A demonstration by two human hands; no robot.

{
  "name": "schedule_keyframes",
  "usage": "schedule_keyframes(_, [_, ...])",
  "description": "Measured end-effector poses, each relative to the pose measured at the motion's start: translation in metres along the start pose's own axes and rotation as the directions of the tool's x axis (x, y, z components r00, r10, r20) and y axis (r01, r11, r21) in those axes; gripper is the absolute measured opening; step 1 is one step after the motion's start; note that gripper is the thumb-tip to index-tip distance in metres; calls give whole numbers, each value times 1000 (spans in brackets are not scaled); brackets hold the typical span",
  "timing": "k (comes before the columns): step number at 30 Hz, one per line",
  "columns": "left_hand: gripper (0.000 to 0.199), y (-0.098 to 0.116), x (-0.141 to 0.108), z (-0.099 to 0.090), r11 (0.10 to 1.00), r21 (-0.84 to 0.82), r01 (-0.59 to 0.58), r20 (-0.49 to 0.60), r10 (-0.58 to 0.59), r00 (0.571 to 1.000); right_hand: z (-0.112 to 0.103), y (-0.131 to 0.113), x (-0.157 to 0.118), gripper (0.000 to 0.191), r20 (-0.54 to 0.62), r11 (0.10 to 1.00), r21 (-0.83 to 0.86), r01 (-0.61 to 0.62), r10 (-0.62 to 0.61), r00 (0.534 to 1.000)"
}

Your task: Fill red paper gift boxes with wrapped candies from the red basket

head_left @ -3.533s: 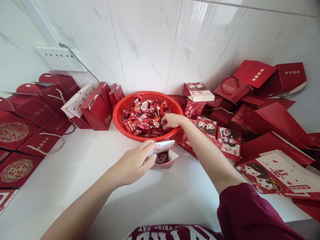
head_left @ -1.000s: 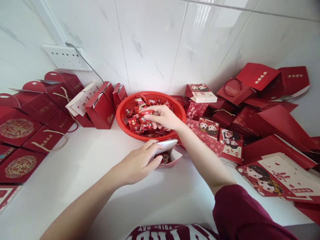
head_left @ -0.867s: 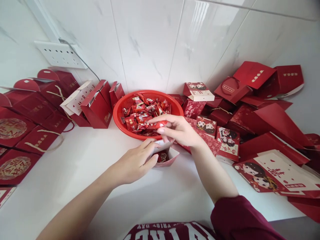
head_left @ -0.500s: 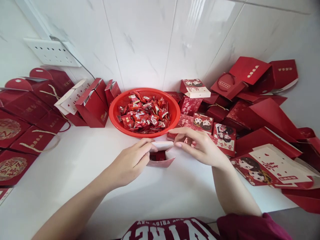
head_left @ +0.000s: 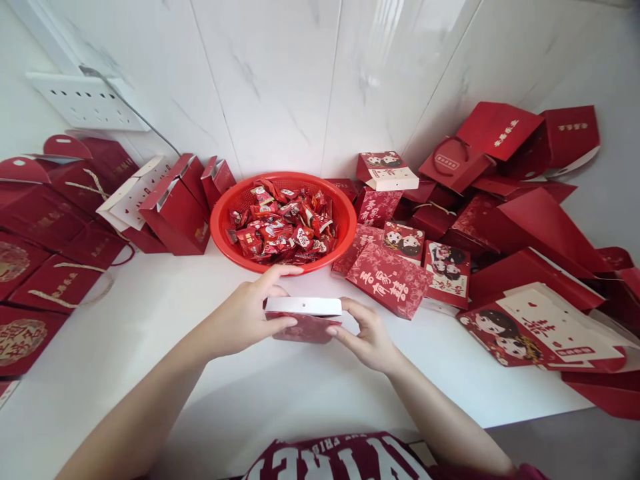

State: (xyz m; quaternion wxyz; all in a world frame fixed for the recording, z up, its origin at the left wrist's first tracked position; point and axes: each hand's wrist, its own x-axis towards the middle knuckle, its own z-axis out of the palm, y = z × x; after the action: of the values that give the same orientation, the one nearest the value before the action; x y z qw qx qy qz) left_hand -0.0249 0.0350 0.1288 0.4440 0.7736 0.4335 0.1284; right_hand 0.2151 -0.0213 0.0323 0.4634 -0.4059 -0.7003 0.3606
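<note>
A small red candy box (head_left: 305,329) with a white top flap stands upright on the white table in front of me, its flap folded over the opening. My left hand (head_left: 253,310) grips its left end, thumb on the near face and fingers behind. At the right end my right hand (head_left: 367,333) holds it too, thumb on the front and index finger at the back corner. The flap's front edge sits slightly apart from the near wall. Just beyond the hands stands a red plastic basket (head_left: 216,235) heaped with wrapped candies (head_left: 280,230).
Flat red boxes (head_left: 387,280) lie to the right of the basket. Further right is a pile of red cartons and bags (head_left: 530,227). Red gift bags with rope handles (head_left: 65,280) stand at left. A tiled wall with a socket strip (head_left: 90,101) closes off the back.
The box's flap has come down over its opening, hiding the inside. My right hand has moved in from the upper right to grip the box's right end.
</note>
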Motion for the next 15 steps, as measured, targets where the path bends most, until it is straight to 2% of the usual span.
schedule_keyframes(1, [61,-1,2,2,1000,-19,4,20,-3,1000,3,-1,1,20,-22,1000,-10,-4,4,1000])
schedule_keyframes(3, [58,-1,5,5,1000,-23,-9,24,10,1000,7,-3,2,11,-75,1000,-18,-17,15,997])
schedule_keyframes(8, [49,1,6,6,999,15,-47,-22,48,999,12,0,-2,15,-151,1000,11,-4,6,988])
schedule_keyframes(10, [52,1,4,4,996,-65,-60,-9,60,998,13,-1,-3,22,-144,998,8,67,-65,987])
schedule_keyframes(12, [54,0,1,0,988,-139,-69,16,72,997,14,-2,-2,31,-100,981,-16,191,-192,976])
schedule_keyframes(15, [63,0,-2,-9,989,-32,-148,157,151,976,14,-5,1,39,-13,940,-62,335,-336,942])
